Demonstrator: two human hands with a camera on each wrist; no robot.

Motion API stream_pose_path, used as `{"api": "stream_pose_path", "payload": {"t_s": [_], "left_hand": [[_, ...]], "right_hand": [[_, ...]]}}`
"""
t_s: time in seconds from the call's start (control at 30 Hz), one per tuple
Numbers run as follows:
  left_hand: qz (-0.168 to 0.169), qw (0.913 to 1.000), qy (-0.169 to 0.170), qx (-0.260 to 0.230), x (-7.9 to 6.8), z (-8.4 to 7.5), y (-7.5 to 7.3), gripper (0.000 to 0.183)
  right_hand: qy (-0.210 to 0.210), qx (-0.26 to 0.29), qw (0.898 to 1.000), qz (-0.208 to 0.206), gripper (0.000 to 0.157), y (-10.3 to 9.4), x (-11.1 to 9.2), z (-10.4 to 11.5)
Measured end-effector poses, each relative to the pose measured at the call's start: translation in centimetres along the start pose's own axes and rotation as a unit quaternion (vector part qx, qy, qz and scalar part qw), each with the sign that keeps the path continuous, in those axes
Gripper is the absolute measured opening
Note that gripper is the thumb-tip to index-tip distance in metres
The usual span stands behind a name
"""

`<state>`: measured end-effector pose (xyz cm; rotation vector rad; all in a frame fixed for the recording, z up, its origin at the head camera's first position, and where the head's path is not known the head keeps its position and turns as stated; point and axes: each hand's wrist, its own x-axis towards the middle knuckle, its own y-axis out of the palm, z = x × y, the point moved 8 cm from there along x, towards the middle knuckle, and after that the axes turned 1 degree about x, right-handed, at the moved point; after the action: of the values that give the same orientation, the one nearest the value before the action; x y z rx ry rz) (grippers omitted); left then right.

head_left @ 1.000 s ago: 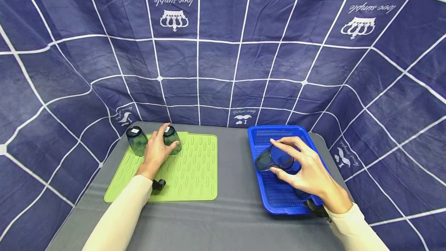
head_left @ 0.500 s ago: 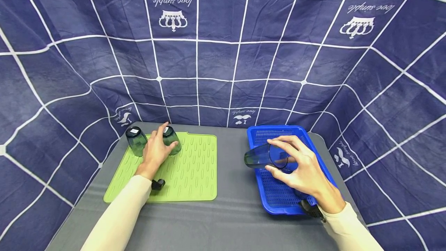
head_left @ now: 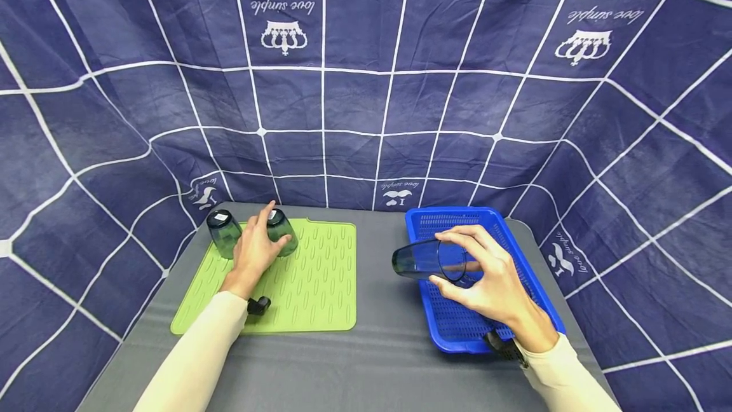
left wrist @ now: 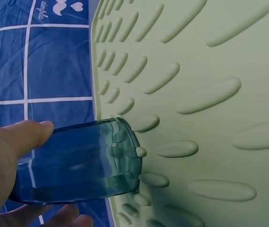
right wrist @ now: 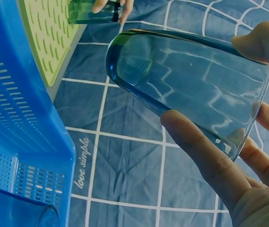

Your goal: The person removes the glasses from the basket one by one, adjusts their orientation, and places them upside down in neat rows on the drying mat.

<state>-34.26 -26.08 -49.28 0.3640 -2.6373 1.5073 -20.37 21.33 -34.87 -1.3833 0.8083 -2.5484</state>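
On the green ribbed mat (head_left: 320, 297) two tinted drinking glasses stand upside down side by side. My left hand (head_left: 255, 250) grips the right-hand glass (left wrist: 77, 161), thumb on one side and fingers on the other, its rim down on the mat. Just left of that hand is the other glass (head_left: 225, 234). My right hand (head_left: 486, 275) pinches a third glass (right wrist: 186, 85) near its rim between thumb and fingers. That glass lies nearly level in the air, its base pointing left, over the left edge of the blue basket (head_left: 437, 336).
Inside the blue basket, at the bottom left of the right wrist view, lies another glass (right wrist: 16, 213). Grey cloth (head_left: 383, 310) covers the table between mat and basket. A blue checked curtain (head_left: 354, 100) closes off the back and sides.
My right hand has lifted its glass and moved left, bringing it from within the basket to over its left edge and turning it flatter. My left hand has stayed on its glass.
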Motion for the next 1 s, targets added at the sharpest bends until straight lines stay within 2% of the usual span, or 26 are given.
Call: {"api": "stream_pose_path", "payload": {"t_s": [0.43, 1.0], "left_hand": [[-0.018, 0.9997, 0.005, -0.013, -0.7, -0.5, -0.8, 0.099], [-0.096, 0.9936, 0.058, -0.017, -1.9, -3.2, -2.8, 0.084]], "right_hand": [[0.015, 0.041, 0.999, -0.013, 0.081, 0.6, -0.1, 0.0], [0.025, 0.048, 0.998, -0.032, 0.077, 0.8, -0.1, 0.1]]}}
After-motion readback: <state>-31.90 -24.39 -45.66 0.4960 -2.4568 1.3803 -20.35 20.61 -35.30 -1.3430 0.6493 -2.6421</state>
